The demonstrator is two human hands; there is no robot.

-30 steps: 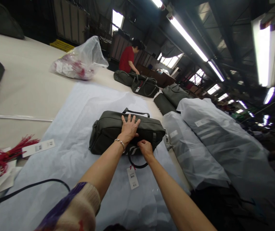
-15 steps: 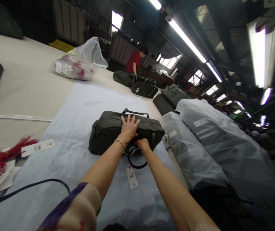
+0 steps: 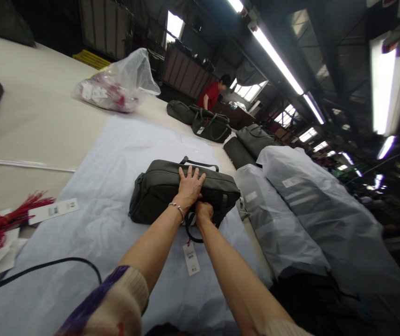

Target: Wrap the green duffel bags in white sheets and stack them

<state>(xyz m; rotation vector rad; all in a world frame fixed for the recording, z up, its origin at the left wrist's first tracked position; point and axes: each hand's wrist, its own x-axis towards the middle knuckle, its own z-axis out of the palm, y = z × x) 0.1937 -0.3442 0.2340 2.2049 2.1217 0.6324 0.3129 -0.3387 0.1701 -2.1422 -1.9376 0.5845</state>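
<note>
A dark olive duffel bag [image 3: 157,186] lies on white sheeting [image 3: 115,261] in the middle of the head view. My left hand [image 3: 190,187] rests on its upper face, fingers spread and stretched out. Against the near side of the bag, my right hand [image 3: 204,213] is curled closed just below the left one; its fingertips and whatever they grip are hidden. The near handle [image 3: 193,239] loops down beside the right wrist, and a white hang tag [image 3: 191,259] on a red cord hangs from it onto the sheeting. The far handle [image 3: 200,164] stands up behind.
At left, red cords [image 3: 7,219] lie bundled with white tags. A clear plastic bag [image 3: 115,84] of tags sits farther back. Plastic-wrapped bags [image 3: 301,219] line the right side. More dark bags [image 3: 210,125] stand at the far end, near a person in red [image 3: 211,94].
My right hand has shifted slightly left along the bag's near side, curling tighter. The near handle and its tag moved a little. The far person has moved right in view.
</note>
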